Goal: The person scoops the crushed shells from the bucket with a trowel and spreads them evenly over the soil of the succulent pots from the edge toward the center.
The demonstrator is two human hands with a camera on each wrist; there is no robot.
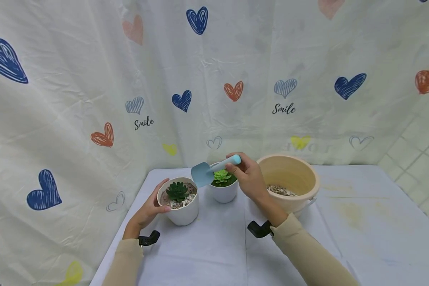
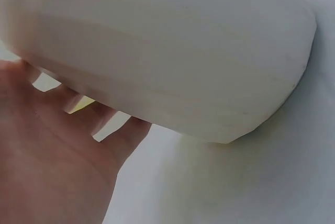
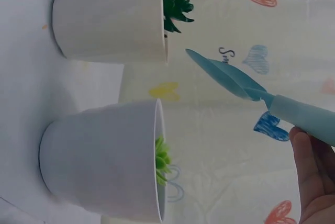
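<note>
A white flower pot (image 1: 182, 214) with a dark green succulent (image 1: 177, 191) and pebbles stands at the left of the table. My left hand (image 1: 148, 212) grips its left side, thumb at the rim; in the left wrist view the fingers (image 2: 128, 137) lie along the wall. My right hand (image 1: 250, 178) holds a light blue trowel (image 3: 225, 75) by its handle. The blade points left, raised between the first pot and a second white pot (image 1: 224, 194), whose plant is a bright green succulent (image 1: 221, 176). No load shows on the blade.
Right of my right hand stands a large beige bucket (image 1: 289, 169) with pebbles (image 1: 280, 190) at its bottom. A white cloth (image 1: 214, 254) covers the table. Behind it hangs a heart-patterned curtain (image 1: 250, 131).
</note>
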